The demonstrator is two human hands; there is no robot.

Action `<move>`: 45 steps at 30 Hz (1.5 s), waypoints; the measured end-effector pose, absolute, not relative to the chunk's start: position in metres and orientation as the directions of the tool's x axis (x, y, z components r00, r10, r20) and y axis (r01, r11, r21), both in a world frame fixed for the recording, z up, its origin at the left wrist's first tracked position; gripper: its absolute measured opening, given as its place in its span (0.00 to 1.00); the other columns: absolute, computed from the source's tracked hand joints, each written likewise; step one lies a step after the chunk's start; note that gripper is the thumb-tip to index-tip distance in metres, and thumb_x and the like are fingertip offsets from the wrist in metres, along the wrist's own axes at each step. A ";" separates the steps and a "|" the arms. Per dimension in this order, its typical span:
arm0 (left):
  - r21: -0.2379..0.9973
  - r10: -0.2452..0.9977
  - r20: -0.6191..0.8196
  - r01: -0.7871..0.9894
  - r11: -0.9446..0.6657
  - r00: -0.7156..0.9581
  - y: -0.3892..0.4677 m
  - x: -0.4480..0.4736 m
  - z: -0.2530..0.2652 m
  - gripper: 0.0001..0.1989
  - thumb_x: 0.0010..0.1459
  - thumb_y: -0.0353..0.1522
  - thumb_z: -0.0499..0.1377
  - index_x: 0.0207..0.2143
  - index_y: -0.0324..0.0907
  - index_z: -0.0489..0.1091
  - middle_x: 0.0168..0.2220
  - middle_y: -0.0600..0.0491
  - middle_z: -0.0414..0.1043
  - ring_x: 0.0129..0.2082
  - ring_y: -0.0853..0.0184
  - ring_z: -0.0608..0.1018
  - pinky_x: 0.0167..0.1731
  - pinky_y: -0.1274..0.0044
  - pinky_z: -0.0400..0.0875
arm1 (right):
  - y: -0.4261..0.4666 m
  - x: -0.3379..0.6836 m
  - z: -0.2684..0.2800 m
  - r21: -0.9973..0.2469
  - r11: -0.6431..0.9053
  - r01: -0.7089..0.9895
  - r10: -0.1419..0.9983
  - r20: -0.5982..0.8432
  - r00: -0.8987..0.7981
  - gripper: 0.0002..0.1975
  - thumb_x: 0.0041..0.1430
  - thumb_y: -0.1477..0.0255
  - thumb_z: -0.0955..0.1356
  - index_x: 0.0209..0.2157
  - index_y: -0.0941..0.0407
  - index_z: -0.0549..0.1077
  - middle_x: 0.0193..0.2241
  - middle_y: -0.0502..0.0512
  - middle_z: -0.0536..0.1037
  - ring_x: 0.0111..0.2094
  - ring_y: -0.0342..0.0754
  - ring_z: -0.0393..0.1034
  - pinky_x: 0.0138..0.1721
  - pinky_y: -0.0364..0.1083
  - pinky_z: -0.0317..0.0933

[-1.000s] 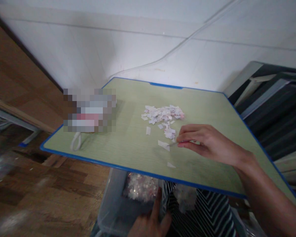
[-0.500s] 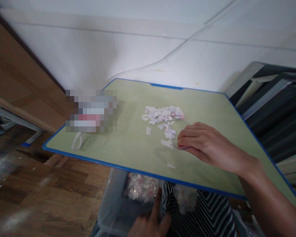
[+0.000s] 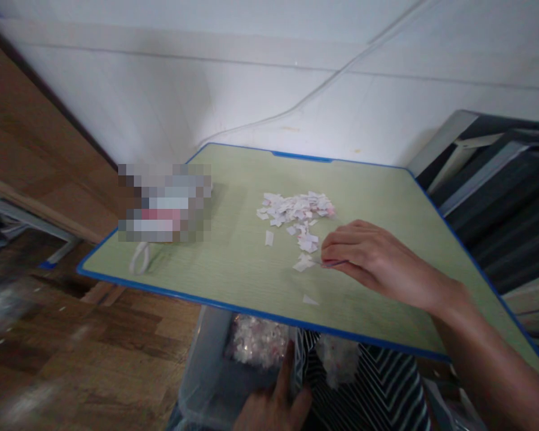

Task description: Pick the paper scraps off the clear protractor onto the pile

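Note:
My right hand [image 3: 363, 251] is closed in a pinch over the folding table [image 3: 238, 263], holding a thin tweezers-like tool [image 3: 335, 263]. Its tip meets a small white paper piece [image 3: 303, 263]. Beyond it lies a loose pile of white paper scraps [image 3: 291, 208], a few tinged pink. A single scrap [image 3: 311, 299] rests near the front edge. My left hand [image 3: 273, 407] is below the table at the side of a clear plastic bin [image 3: 191, 383], index finger stretched out and thumb apart. Inside the bin sit many small clear and pinkish packets [image 3: 258, 341].
A blurred-out object with a white loop strap [image 3: 140, 257] stands at the table's left. Cardboard [image 3: 36, 143] leans on the left, dark folded panels [image 3: 503, 185] on the right. A translucent bag [image 3: 339, 359] lies on the striped cloth [image 3: 386, 383] over my lap.
The paper piece at the tool's tip has turned slightly and changed outline. My right hand has shifted a touch; my left hand has stayed nearly still.

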State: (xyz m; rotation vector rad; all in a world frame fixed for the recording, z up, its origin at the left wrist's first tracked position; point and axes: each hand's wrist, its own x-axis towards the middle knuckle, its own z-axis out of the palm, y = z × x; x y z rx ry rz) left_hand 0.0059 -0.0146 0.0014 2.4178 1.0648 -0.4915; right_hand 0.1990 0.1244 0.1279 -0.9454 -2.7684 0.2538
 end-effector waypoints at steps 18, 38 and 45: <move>0.279 0.579 -0.507 0.757 -0.591 0.639 -0.013 0.006 0.002 0.18 0.60 0.24 0.52 0.52 0.46 0.62 0.60 0.33 0.43 0.29 0.57 0.78 0.24 0.69 0.74 | 0.124 0.194 0.120 -0.366 0.631 0.684 0.769 0.179 -0.614 0.10 0.58 0.71 0.62 0.24 0.58 0.68 0.23 0.51 0.69 0.26 0.42 0.62 0.28 0.43 0.53; 0.251 0.574 -0.525 0.759 -0.601 0.628 -0.012 0.007 0.008 0.18 0.61 0.25 0.53 0.53 0.46 0.61 0.59 0.32 0.44 0.29 0.57 0.78 0.24 0.69 0.74 | 0.139 0.183 0.101 -0.855 0.260 0.449 0.935 0.108 -0.337 0.03 0.54 0.74 0.62 0.31 0.60 0.64 0.16 0.44 0.63 0.15 0.36 0.60 0.15 0.38 0.55; 0.243 0.573 -0.536 0.763 -0.599 0.620 -0.011 0.008 0.009 0.18 0.61 0.25 0.53 0.52 0.46 0.62 0.59 0.32 0.44 0.28 0.57 0.78 0.24 0.70 0.74 | 0.143 0.185 0.099 -0.853 0.290 0.434 0.930 0.144 -0.338 0.02 0.53 0.76 0.62 0.30 0.60 0.63 0.17 0.45 0.62 0.14 0.36 0.59 0.15 0.38 0.54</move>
